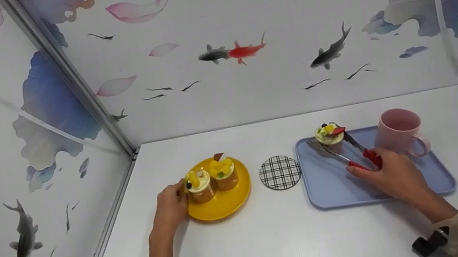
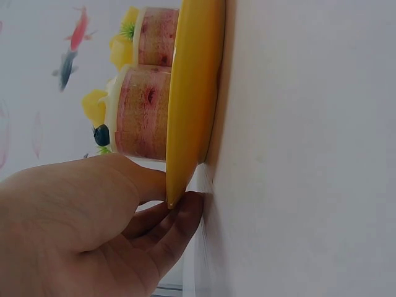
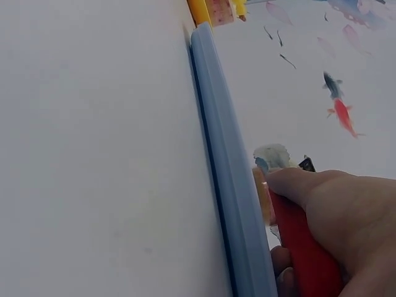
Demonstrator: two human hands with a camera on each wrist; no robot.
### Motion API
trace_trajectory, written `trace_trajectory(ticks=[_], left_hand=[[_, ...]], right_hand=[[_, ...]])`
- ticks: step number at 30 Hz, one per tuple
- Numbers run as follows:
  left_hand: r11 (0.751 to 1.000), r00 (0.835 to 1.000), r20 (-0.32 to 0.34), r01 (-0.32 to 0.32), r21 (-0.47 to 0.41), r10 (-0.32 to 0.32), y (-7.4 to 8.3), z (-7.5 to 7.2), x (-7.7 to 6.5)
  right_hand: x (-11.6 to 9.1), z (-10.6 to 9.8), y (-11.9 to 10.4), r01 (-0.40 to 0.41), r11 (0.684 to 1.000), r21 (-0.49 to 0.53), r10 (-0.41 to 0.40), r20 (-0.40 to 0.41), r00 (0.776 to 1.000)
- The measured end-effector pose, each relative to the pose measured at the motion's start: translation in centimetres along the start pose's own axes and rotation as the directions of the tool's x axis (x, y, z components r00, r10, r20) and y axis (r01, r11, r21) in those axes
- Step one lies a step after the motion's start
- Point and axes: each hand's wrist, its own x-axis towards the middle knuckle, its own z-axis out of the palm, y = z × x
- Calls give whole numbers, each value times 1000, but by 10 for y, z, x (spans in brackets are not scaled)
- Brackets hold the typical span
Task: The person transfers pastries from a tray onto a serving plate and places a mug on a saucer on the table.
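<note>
My left hand (image 1: 170,208) pinches the left rim of a yellow plate (image 1: 222,211), thumb on top and fingers underneath in the left wrist view. Two small cake cups (image 1: 200,190) topped with cream and yellow fruit stand upright on that plate. In my right hand (image 1: 397,174) are tongs (image 1: 336,154) with red handles, their two arms spread apart. A third cake cup (image 1: 329,136), with a red fruit slice on top, stands at the back left of a blue tray (image 1: 337,189). The tong ends lie to either side of it; whether they touch it, I cannot tell.
A pink mug (image 1: 397,130) stands at the back right of the tray, close beside my right hand. Between plate and tray lies a round checked coaster (image 1: 280,172). White panels printed with fish border the white table (image 1: 271,242) at the back and left.
</note>
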Motion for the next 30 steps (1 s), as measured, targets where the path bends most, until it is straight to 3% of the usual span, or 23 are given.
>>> trace_trajectory(ticks=[15,22,30], left_hand=[[1000,1000,10,10,-17,-10,-1,1,1],[1000,1000,-11,-29,-10,29,-1,-1,0],[999,1000,2,0,-35,0,-2,2,0]], right_hand=[[9,-2,8,42,999,-10,-42,18,999],[10,-2,8,53,998,-31,-53,-5,999],[8,-2,7,46,999,-25,-46,-8,999]])
